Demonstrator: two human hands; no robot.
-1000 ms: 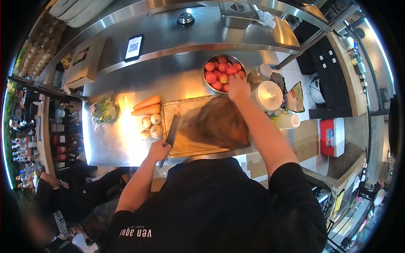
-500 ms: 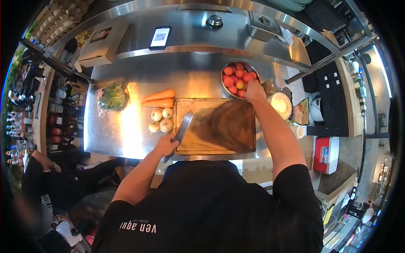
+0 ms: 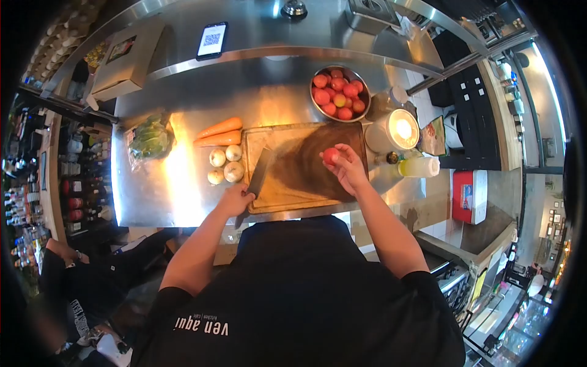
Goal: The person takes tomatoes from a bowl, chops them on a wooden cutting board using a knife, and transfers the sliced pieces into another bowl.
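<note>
My left hand (image 3: 235, 200) is closed round the handle of a kitchen knife (image 3: 260, 172), at the left edge of the wooden cutting board (image 3: 287, 194). The blade points away from me over the board. A red tomato (image 3: 331, 156) is in the fingers of my right hand (image 3: 347, 169), above the board's right side. Beyond the board stands a metal bowl (image 3: 365, 115) full of tomatoes. Several onions (image 3: 233, 172) and two carrots (image 3: 219, 134) lie left of the board.
Leafy greens in a plastic bag (image 3: 150, 139) lie at the counter's left. To the right are a round container (image 3: 393, 129) and a squeeze bottle (image 3: 420, 167). A phone (image 3: 212, 41) and a cardboard box (image 3: 129, 67) rest on the shelf. A person (image 3: 92, 275) is at lower left.
My right hand has come back from the bowl to above the board with a tomato in it. My left hand still holds the knife. The whole view has shifted slightly.
</note>
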